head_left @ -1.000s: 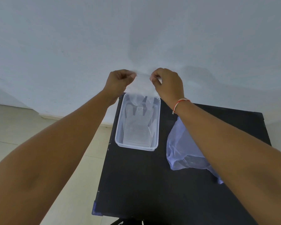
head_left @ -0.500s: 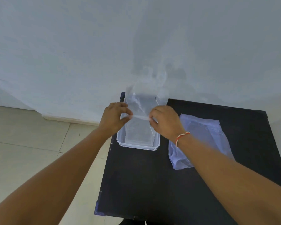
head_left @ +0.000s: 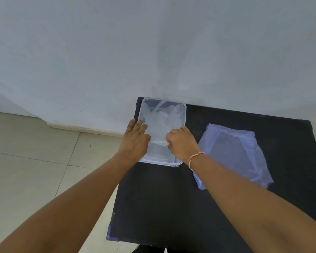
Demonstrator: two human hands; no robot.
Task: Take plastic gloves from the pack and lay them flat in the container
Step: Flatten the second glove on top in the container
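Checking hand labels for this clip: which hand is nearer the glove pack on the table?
Right. The right hand is over the container, just left of the glove pack; the left hand is at the container's far side.

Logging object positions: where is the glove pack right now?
The glove pack lies flat on the black table, right of the clear container, beside the right hand.

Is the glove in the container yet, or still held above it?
In: the glove lies inside the container, both hands at its near end.
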